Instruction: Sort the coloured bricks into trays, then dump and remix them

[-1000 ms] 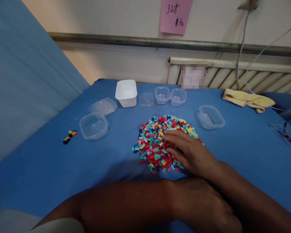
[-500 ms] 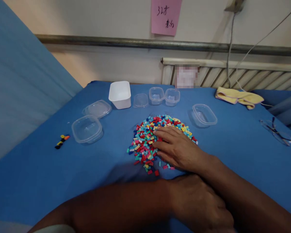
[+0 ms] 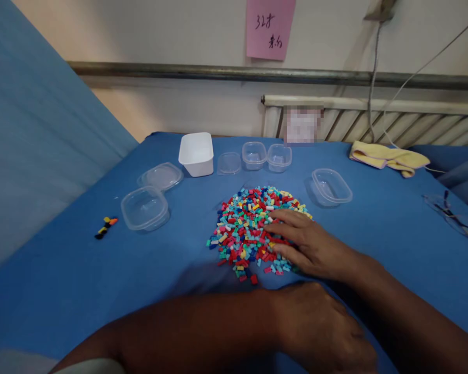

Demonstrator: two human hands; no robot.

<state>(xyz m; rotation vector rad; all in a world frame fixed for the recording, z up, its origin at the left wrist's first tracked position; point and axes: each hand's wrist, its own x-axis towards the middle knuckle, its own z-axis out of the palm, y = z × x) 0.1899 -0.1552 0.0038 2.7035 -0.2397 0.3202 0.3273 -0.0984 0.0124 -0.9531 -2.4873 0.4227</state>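
Observation:
A heap of small coloured bricks [image 3: 245, 228] in red, teal, yellow and blue lies in the middle of the blue table [image 3: 62, 280]. My right hand [image 3: 310, 244] rests flat on the heap's right side, fingers stretched out and pointing left. My left forearm lies across the near edge, and my left hand [image 3: 323, 332] sits palm down by my right wrist with its fingers curled under and out of sight. Clear tubs stand around the heap: one at the left [image 3: 145, 208], one at the right [image 3: 331, 186].
A white tub [image 3: 197, 153], a flat clear lid [image 3: 160, 175] and three small clear tubs [image 3: 254, 155] line the far side. A few black, yellow and orange bricks [image 3: 105, 227] lie at the left. A yellow cloth [image 3: 388, 157] and glasses [image 3: 452, 217] are at the right.
My right hand slid left over the heap, then back to the right and a little nearer. The view shifted slightly. My left arm stayed put.

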